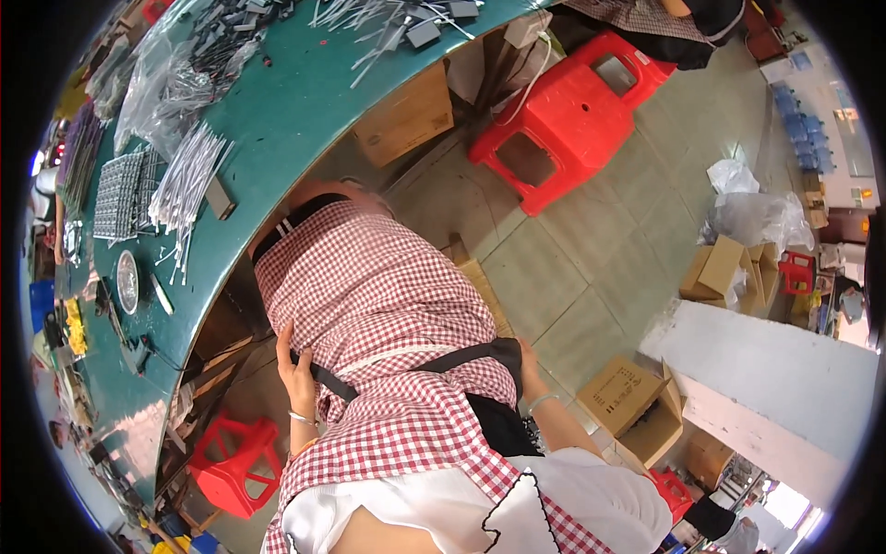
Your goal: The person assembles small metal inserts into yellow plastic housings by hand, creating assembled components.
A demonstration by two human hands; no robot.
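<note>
A red-and-white checked apron (378, 277) covers my lap and front, with a black strap (334, 380) running across the waist to either side. At my left hip, the fingers of my left hand (297, 374) are closed round the strap's left end; a bracelet circles that wrist. My right hand (532, 371) is at my right hip beside the black strap (475, 355) on that side. Its fingers are mostly hidden behind the fabric, so what they hold does not show. Both hands are away from the green table.
The green table (277, 120) curves along my left, bearing white cable ties (189, 175), grey parts (125, 196) and a round dish (128, 282). Red stools stand ahead (572, 120) and at lower left (235, 466). An open carton (632, 406) lies right, by a pale ledge (766, 369).
</note>
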